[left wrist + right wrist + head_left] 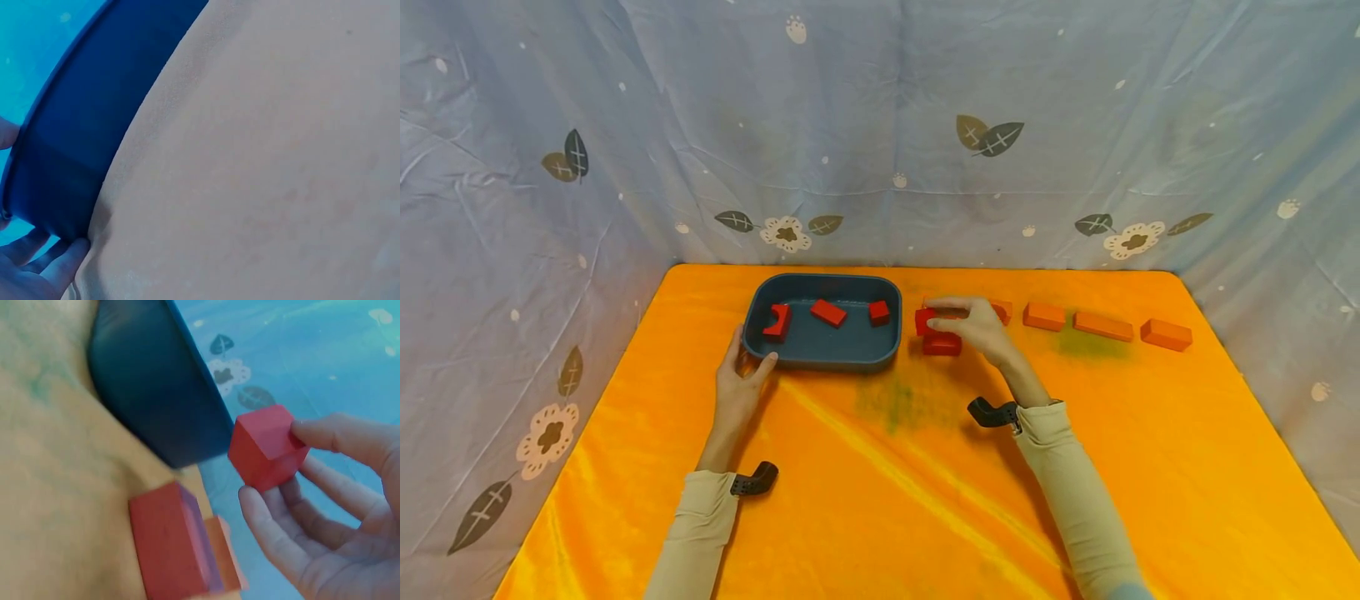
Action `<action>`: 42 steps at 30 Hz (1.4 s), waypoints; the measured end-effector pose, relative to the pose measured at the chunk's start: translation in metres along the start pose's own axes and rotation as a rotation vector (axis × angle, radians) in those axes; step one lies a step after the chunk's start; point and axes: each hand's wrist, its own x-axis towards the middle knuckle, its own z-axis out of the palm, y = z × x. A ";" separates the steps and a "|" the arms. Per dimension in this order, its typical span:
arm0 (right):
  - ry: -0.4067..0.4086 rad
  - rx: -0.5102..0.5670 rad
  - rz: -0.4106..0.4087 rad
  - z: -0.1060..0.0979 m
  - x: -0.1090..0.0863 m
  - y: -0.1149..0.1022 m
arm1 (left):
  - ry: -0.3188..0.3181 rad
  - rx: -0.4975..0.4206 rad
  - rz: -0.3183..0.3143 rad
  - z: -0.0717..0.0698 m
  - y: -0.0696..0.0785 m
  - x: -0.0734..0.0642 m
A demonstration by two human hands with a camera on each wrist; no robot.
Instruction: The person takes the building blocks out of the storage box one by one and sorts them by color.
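Observation:
My right hand pinches a red cube-like block between thumb and fingertips. The block is raised off the table, just right of the blue tray. Below it a longer red block lies on the cloth. At the tray's front left corner, my left hand grips the outside, thumb on the front and fingers round the left side. Three red pieces lie inside the tray: an arch-shaped block on the left, a rectangular block in the middle and a small cube on the right.
To the right, a row of orange blocks includes a short one, a long one and another short one. Further orange and red blocks are partly hidden behind my right hand. A patterned curtain hangs round the orange-covered table.

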 end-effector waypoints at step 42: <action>0.124 -0.167 0.194 -0.054 -0.029 0.044 | 0.006 0.060 0.008 0.000 -0.001 -0.001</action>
